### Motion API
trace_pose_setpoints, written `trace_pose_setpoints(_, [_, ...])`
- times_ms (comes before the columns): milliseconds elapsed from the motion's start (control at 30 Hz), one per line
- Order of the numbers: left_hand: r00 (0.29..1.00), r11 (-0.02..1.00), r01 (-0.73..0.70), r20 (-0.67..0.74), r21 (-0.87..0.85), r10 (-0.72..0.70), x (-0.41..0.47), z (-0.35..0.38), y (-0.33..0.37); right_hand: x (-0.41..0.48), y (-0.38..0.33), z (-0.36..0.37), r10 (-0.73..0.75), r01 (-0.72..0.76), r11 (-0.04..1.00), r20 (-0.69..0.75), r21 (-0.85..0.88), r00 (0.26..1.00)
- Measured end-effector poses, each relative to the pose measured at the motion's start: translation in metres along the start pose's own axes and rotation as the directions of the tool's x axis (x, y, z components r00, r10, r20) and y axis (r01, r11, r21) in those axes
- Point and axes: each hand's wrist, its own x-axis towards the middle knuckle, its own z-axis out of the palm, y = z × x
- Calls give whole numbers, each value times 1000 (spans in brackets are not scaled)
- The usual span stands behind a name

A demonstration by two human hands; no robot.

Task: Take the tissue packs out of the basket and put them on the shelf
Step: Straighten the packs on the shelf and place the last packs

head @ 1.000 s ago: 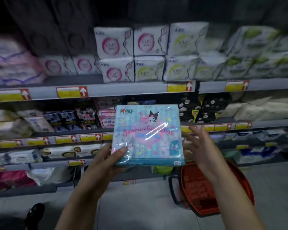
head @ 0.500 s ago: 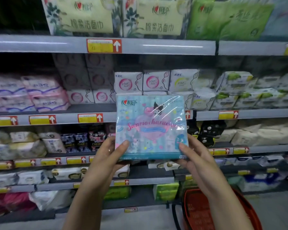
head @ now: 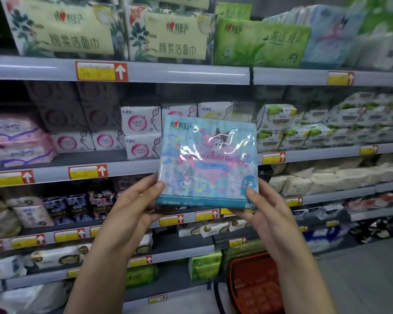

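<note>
1. shelving (head: 186, 74) fills the view, its rows stocked with packs.
2. red basket (head: 254, 284) sits low, under my right forearm.
3. blue cartoon tissue pack (head: 208, 162) is upright in the air before the middle shelves, above the basket.
4. my left hand (head: 132, 209) and right hand (head: 268, 214) pinch its lower corners, thumbs in front.

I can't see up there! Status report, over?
Left hand, right hand grip tissue pack by bottom corners. Pack not yet shelved. Nothing blocking the shelves.
</note>
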Motion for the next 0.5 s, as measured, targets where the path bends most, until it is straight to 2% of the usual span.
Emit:
trace_pose_setpoints(233, [1000, 1000, -16, 27, 6, 16, 3, 45, -3, -4, -25, -40, -30, 29, 999, 11, 33, 1000])
trace_pose_setpoints(500, [998, 999, -52, 40, 1, 52, 16, 131, -19, 2, -76, -112, -41, 40, 999, 27, 27, 999])
